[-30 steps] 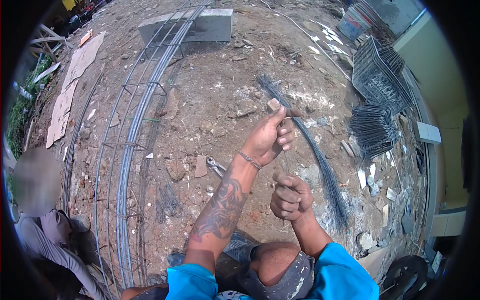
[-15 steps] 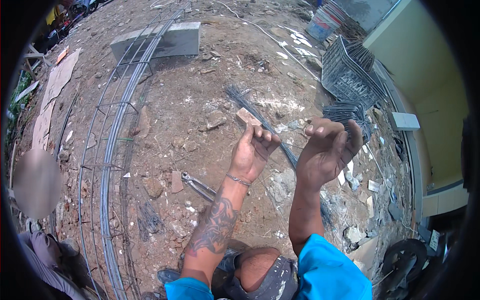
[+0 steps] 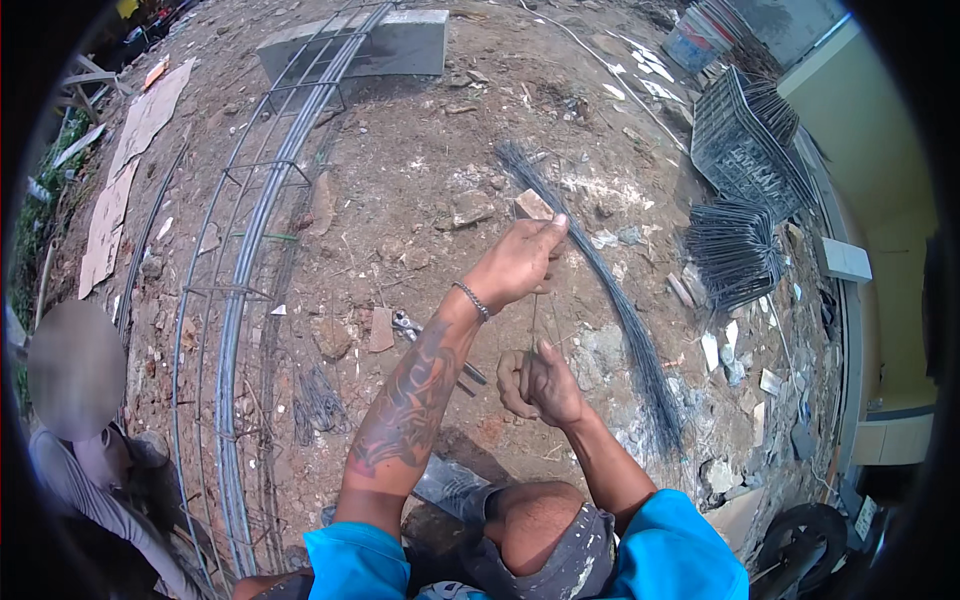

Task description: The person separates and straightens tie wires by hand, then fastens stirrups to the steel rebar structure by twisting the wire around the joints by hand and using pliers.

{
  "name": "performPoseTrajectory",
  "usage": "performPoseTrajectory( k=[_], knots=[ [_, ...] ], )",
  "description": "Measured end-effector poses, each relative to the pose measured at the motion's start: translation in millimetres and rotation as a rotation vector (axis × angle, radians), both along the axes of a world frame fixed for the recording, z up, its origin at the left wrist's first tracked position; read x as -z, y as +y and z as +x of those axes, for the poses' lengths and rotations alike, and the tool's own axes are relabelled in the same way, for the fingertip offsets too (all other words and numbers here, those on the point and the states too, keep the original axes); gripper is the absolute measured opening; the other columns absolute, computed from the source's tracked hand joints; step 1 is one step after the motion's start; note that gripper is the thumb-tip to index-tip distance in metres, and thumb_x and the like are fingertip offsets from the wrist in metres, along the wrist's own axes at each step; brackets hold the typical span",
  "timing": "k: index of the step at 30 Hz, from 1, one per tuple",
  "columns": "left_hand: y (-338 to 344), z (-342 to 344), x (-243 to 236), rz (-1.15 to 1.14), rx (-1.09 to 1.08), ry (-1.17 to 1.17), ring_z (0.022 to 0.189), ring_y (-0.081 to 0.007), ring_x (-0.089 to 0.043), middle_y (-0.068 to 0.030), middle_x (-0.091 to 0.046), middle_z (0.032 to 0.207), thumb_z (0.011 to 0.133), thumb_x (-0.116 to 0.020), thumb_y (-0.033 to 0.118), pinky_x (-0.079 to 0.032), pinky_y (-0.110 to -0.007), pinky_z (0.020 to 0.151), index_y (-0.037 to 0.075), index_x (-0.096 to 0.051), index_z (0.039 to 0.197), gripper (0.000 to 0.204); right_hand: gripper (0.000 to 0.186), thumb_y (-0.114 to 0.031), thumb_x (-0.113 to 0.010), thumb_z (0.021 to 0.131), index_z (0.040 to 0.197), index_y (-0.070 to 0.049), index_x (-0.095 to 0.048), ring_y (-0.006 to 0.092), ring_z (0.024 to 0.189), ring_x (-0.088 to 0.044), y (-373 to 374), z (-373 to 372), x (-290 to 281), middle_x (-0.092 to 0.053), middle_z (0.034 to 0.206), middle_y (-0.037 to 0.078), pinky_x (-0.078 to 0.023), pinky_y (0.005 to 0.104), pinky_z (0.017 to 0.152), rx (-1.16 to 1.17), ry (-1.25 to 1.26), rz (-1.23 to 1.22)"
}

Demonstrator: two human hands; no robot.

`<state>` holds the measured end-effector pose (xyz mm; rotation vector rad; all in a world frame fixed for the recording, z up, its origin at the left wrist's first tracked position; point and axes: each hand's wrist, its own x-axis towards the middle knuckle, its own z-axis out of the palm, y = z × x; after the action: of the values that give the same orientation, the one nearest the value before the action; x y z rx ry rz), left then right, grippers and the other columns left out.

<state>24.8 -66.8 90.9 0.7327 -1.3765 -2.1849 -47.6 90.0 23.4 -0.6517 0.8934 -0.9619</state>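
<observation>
My left hand (image 3: 518, 262) is closed in a pinch in the middle of the view, with a bracelet at its wrist. Below and slightly right of it, my right hand (image 3: 545, 386) has its fingers curled in. A thin wire (image 3: 535, 318) runs between the two hands, and both appear to grip it. Just right of them a long bundle of thin dark tie wires (image 3: 622, 300) lies on the dirt. A brick piece (image 3: 534, 205) rests beside the bundle, past my left hand. Steel pincers (image 3: 472, 374) on the ground are partly covered by my left forearm.
A long rebar cage (image 3: 240, 270) stretches along the left, its far end over a concrete block (image 3: 415, 48). Bent rebar stirrups (image 3: 735, 255) and a black plastic crate (image 3: 745, 150) are at right. A person (image 3: 90, 460) is at lower left; small wires (image 3: 318, 402) lie nearer.
My right hand has moved down and left, below my left hand. My left hand has turned and shifted slightly right. The whole view has shifted, and the wire bundle now shows more fully.
</observation>
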Motion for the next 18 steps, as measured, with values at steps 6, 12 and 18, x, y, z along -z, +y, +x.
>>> performPoseTrajectory(
  k=[6,12,18],
  knots=[
    [-16,20,33,0.464,0.046,0.151,0.048,-0.0065,-0.029,0.0065,-0.027,0.057,0.1,-0.035,0.033,-0.03,-0.024,0.047,0.016,-0.034,0.068,0.036,0.031,-0.04,-0.036,0.091,0.083,-0.011,-0.045,0.0123,0.04,-0.033,-6,36,-29,-0.037,0.048,0.002,-0.029,0.027,0.041,-0.028,-0.686,-0.097],
    [17,32,74,0.746,-0.1,0.777,0.079,-0.0186,-0.057,-0.0009,-0.048,0.068,0.099,-0.031,0.041,-0.044,-0.031,0.066,0.013,-0.043,0.074,0.039,0.007,-0.018,-0.041,0.091,0.097,-0.013,-0.041,0.0121,0.046,-0.036,-40,17,-90,-0.04,0.056,0.001,-0.035,0.0283,0.044,0.222,-0.698,-0.569],
    [51,23,75,0.739,-0.37,0.683,0.095,-0.0225,-0.057,-0.0052,-0.053,0.077,0.099,-0.031,0.04,-0.045,-0.034,0.081,0.011,-0.044,0.075,0.04,0.015,-0.008,-0.04,0.091,0.104,-0.013,-0.042,0.0105,0.055,-0.039,-83,-12,-79,-0.041,0.067,0.001,-0.04,0.0283,0.056,0.8,-0.125,-0.919]
  ],
)
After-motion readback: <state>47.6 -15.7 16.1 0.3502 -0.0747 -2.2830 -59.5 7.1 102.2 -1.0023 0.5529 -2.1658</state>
